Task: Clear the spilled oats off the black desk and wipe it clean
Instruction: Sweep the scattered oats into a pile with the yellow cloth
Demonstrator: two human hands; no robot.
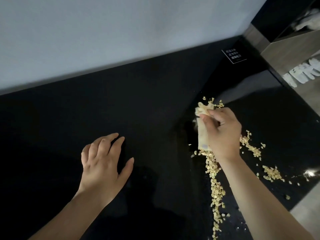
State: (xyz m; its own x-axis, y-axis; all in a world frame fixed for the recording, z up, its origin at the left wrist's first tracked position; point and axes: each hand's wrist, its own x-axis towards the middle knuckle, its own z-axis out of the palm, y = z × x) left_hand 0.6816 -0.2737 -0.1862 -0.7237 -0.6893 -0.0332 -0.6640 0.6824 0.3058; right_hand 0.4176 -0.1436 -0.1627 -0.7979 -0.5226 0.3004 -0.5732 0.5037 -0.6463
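While the right hand point(223, 134) pinches a folded pale cloth point(201, 135), thumb and curled fingers closed on its upper part, the step in hand reads as sweeping; wiping proper not yet begun. Cloth hangs from the pinch, its lower end touching the black desk point(138, 101). Oats point(216, 187): densest trail starts just below the cloth's lower end, under the wrist, and runs back beside the forearm toward the person. A few flakes just beyond the fingertips, past the cloth's top. Looser clusters on the little-finger side, near but apart. Left hand point(102, 163) spread wide, holding nothing, well apart on the thumb side; contact with the desk uncertain. Next move likely calls for the cloth edge kept low, gathering outliers into the trail; light flakes may scatter.
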